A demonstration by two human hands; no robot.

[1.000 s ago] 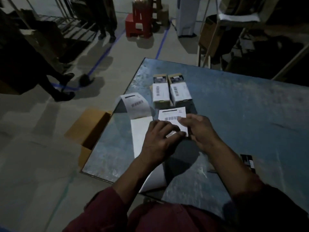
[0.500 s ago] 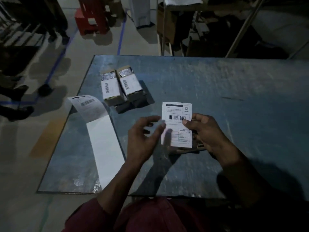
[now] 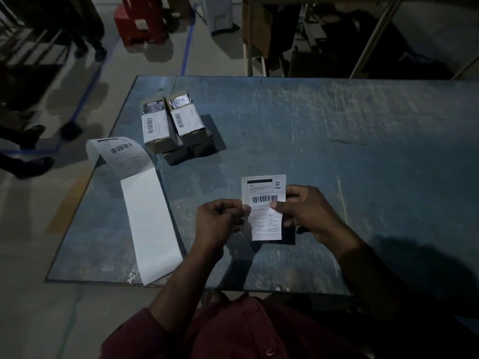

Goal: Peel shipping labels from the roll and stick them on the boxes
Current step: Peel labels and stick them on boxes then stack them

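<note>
A white shipping label (image 3: 264,200) with a barcode is held upright above the blue table (image 3: 337,141). My left hand (image 3: 217,221) pinches its left edge and my right hand (image 3: 308,213) pinches its right edge with thumb on the front. Something dark (image 3: 289,234) shows behind the label under my right hand; what it is I cannot tell. Two small boxes (image 3: 168,125) with labels on top sit side by side at the table's far left. A strip of label backing (image 3: 147,218) runs along the left edge, with one printed label (image 3: 121,154) curling off the table.
The table's left edge (image 3: 85,208) and near edge are close to the strip and my arms. On the floor to the far left stand people's legs and shoes (image 3: 28,151). Red stools (image 3: 142,22) and dark shelving (image 3: 337,35) lie beyond the table.
The label came off the strip and was lifted to the right, over the table's middle. My left hand, open half a second ago, now pinches the label's left edge. The view turned right.
</note>
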